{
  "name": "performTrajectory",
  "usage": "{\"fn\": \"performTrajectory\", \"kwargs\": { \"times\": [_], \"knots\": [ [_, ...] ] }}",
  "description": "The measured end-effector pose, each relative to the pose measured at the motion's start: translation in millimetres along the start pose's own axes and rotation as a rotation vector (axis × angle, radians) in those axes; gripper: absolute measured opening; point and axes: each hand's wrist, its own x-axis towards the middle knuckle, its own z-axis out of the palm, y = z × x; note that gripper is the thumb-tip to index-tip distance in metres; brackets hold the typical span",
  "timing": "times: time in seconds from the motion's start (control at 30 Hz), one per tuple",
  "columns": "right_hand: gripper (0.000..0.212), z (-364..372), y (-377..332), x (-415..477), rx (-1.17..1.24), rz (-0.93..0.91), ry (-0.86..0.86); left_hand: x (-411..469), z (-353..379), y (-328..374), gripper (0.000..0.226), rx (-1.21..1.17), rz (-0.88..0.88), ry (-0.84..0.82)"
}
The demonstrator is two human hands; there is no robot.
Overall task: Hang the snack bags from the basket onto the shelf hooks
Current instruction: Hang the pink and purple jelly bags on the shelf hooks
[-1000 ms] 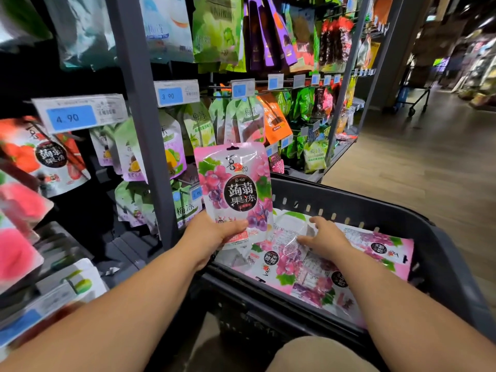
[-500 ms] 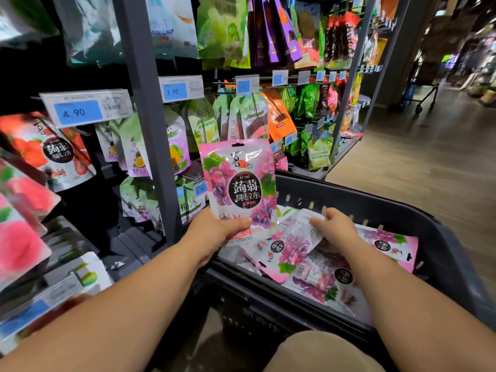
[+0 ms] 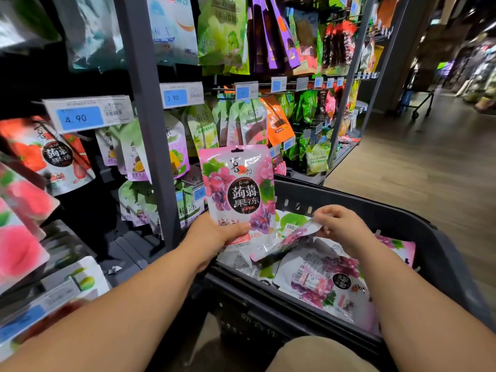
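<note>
My left hand (image 3: 212,237) grips the bottom of an upright pink grape snack bag (image 3: 239,189), held over the left rim of the dark basket (image 3: 434,253). My right hand (image 3: 341,226) pinches the top edge of a second grape bag (image 3: 290,238), tilted up out of the basket. More grape bags (image 3: 324,283) lie flat inside the basket. The shelf hooks with price tags (image 3: 86,114) carry hanging snack bags at the left.
A grey shelf upright (image 3: 147,130) stands just left of the held bag. Rows of hanging snack bags (image 3: 252,124) fill the shelves behind. Wooden aisle floor (image 3: 429,162) stretches to the right, with a trolley (image 3: 418,103) far back.
My right hand has taken hold of a bag's top edge and lifted it up from the pile. My left hand with its upright bag has barely shifted.
</note>
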Motion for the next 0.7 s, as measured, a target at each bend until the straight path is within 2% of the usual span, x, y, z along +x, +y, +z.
{"fn": "performTrajectory", "kwargs": {
  "times": [0.07,0.13,0.23,0.37,0.5,0.6,0.7],
  "knots": [
    [0.019,-2,-2,-3,0.002,-0.007,-0.082,0,0,0,0.028,0.000,-0.001,0.002],
    [0.035,-6,-6,-7,-0.112,-0.022,-0.139,1,0,-2,0.029,0.001,0.000,0.002],
    [0.044,-6,-8,-6,-0.289,-0.041,-0.142,1,-1,-2,0.029,-0.009,0.002,0.000],
    [0.032,2,-5,-2,-0.550,-0.099,0.027,1,-1,-3,0.030,-0.017,0.010,0.001],
    [0.015,1,-7,1,-0.701,-0.134,0.081,2,-2,-4,0.029,-0.037,0.019,0.003],
    [0.016,-4,-6,5,-0.889,-0.175,0.123,2,-2,-4,0.025,-0.057,0.019,0.000],
    [0.011,-6,-4,5,-0.952,-0.216,0.201,4,-3,-7,0.028,-0.069,0.016,0.007]
  ]
}}
